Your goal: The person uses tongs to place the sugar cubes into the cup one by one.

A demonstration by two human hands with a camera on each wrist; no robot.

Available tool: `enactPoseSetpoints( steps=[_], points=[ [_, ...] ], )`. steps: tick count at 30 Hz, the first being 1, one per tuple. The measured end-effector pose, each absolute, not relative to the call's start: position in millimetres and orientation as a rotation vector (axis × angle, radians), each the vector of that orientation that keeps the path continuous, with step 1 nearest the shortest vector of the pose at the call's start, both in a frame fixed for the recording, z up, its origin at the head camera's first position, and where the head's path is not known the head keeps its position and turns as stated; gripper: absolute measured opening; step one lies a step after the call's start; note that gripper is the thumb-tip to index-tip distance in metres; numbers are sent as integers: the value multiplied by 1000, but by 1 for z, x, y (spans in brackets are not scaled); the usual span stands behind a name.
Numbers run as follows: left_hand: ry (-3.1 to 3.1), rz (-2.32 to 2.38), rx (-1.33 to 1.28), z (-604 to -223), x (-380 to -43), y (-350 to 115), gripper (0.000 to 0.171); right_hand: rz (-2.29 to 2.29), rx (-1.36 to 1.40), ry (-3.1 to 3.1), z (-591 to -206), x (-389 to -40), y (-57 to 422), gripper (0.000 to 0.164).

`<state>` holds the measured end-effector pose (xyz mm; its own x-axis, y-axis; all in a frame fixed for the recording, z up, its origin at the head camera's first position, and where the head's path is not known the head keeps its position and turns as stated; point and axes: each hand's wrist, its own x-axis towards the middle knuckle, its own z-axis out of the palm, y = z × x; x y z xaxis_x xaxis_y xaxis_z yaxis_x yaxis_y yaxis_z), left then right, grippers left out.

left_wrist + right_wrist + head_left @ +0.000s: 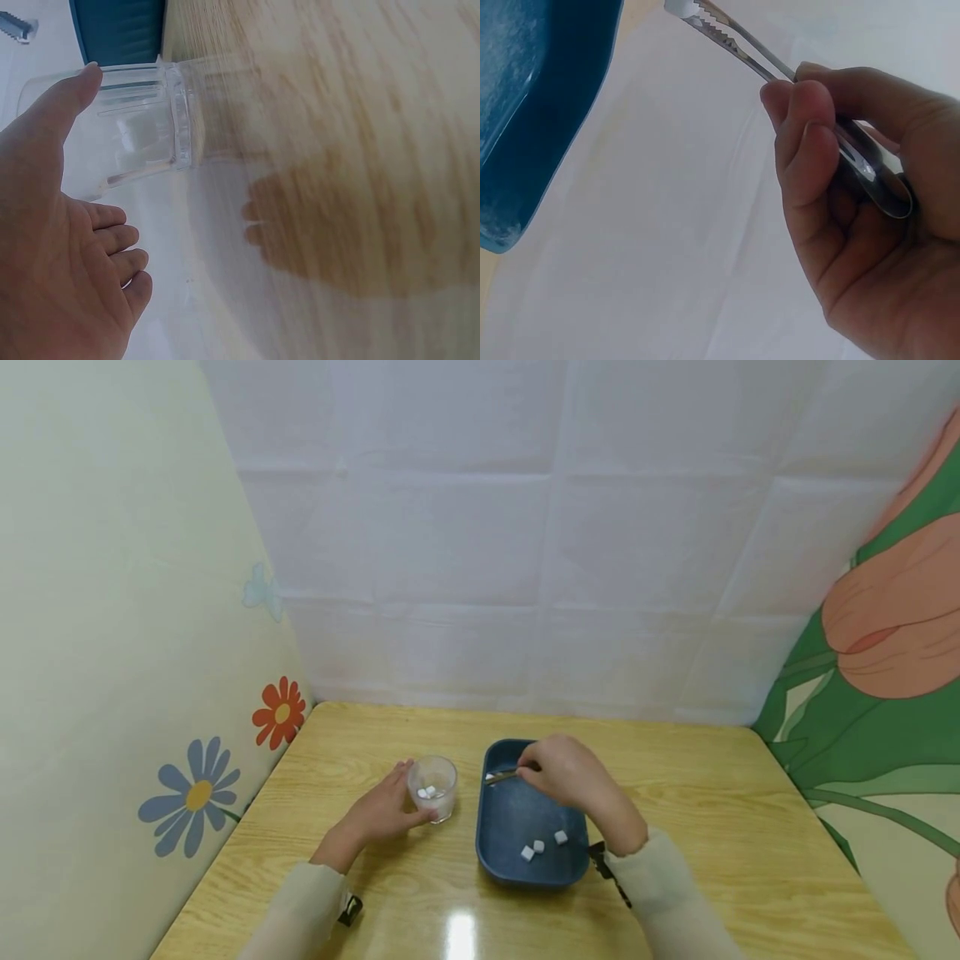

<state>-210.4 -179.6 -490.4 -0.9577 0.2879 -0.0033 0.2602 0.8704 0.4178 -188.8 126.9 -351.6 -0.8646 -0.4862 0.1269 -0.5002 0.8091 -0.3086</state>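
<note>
My left hand (381,810) holds a clear glass cup (444,805) upright on the table, thumb at its near side and fingers at its far side. Several white cubes (427,792) lie inside the cup. To the right stands a dark blue tray (525,810), with three white cubes (538,846) near its front end. My right hand (567,770) is over the tray's far part and grips metal tongs (739,49) with toothed tips. Between those tips is a white cube (681,7), close to the tray's left wall in the head view.
The wooden table (720,827) reaches back to a white cloth (487,543). A flower-printed panel (198,795) borders it on the left, and a tulip-printed one (900,618) on the right. Black wrist straps (350,910) show at both sleeves.
</note>
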Motion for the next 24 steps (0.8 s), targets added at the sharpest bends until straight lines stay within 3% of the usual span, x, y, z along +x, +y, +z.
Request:
enactPoseSetpoints(
  steps=[24],
  points=[
    [2973,664,440,-493,-212,-179,106,553,885,-2912,-351,-198,99,16]
  ],
)
